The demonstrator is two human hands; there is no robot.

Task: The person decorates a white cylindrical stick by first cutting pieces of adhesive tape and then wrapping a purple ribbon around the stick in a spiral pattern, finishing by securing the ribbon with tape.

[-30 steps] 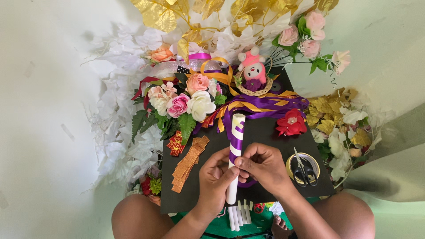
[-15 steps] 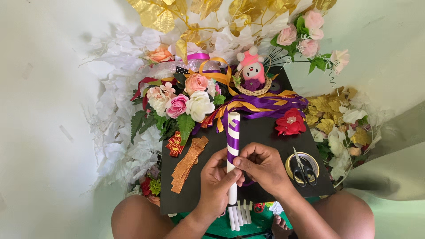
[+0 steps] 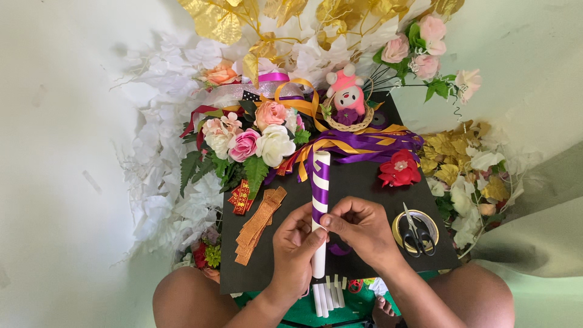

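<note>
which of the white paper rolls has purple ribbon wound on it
The white roll held by both hands, left hand and right hand. The spare rolls near the person's lap are plain white.

White paper tube (image 3: pixel 320 206): smooth, matt, wound with glossy purple satin ribbon (image 3: pixel 364 143). Black board (image 3: pixel 358 182): matt card. Leaves at 12 o'clock (image 3: pixel 218 18): shiny gold foil. Flowers (image 3: pixel 261 136): soft cloth. Scissors at 3 o'clock (image 3: pixel 415 231): metal blades. Orange strips (image 3: pixel 258 225): glittery, rough.
</note>
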